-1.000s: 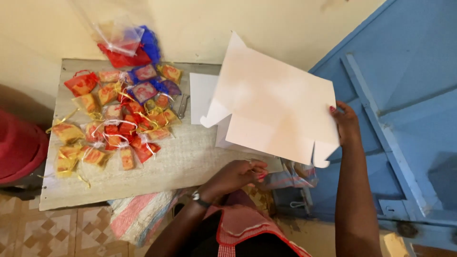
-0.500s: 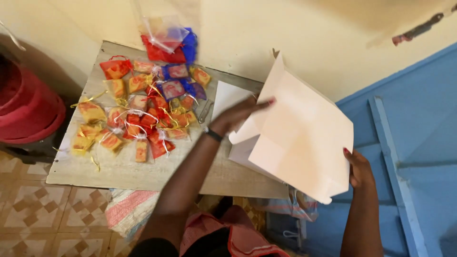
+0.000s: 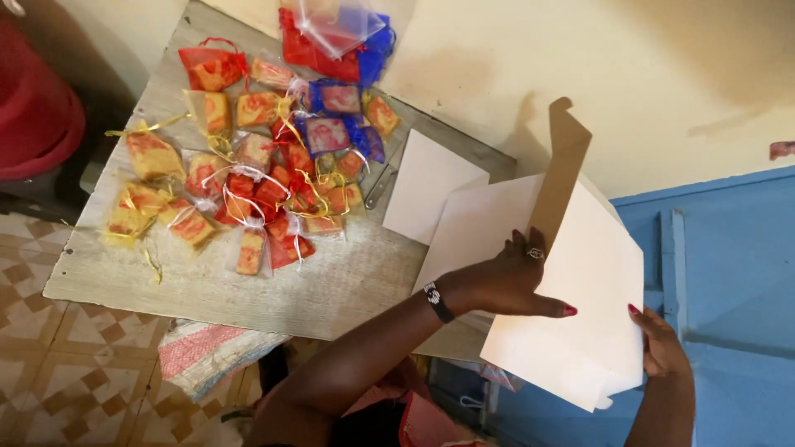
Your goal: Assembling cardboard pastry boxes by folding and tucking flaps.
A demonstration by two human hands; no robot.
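White card box (image 3: 580, 298) between hands — left hand (image 3: 509, 281) on flap, right hand (image 3: 662, 348) gripping edge.

Bare tabletop (image 3: 331, 290) between heaped gift pouches (image 3: 257, 174) and white card sheets (image 3: 464, 215).

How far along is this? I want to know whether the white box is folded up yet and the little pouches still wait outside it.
Done: many small gift pouches lie filled and tied on the grey table. In hand: the left hand and right hand hold a white card box, only part folded, one brown flap standing up. Left: the box is not yet closed into shape, another flat white sheet lies on the table, and no pouch is inside any box.
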